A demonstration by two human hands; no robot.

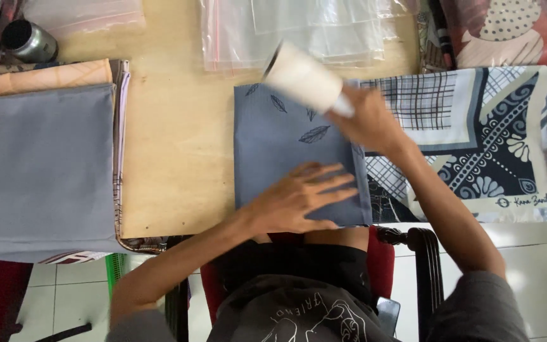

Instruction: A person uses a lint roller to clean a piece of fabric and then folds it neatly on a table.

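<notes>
Head view: left hand (pixel 299 196) lies flat, fingers spread wide, palm down on a folded grey cloth w/ leaf print (pixel 286 152), holding nothing, just pressing near the cloth's right edge. Right hand (pixel 365 120) is closed round the handle of a white lint roller (pixel 302 76); roller head is blurred, sits past the fingertips toward the cloth's far edge, whether touching the cloth can't tell. Beyond the right wrist, partly under the grey piece, a patterned navy-and-cream scarf (pixel 476 139). Past the roller, clear plastic bags (pixel 299 25) on the wooden table (pixel 178 126). Well off from the left fingers, a grey folded stack (pixel 39 171).

Judgement: rolling goes best w/ the flat hand pinning the fabric taut, strokes running straight away from those fingers, light even pressure, so the fold doesn't bunch or shift.
</notes>
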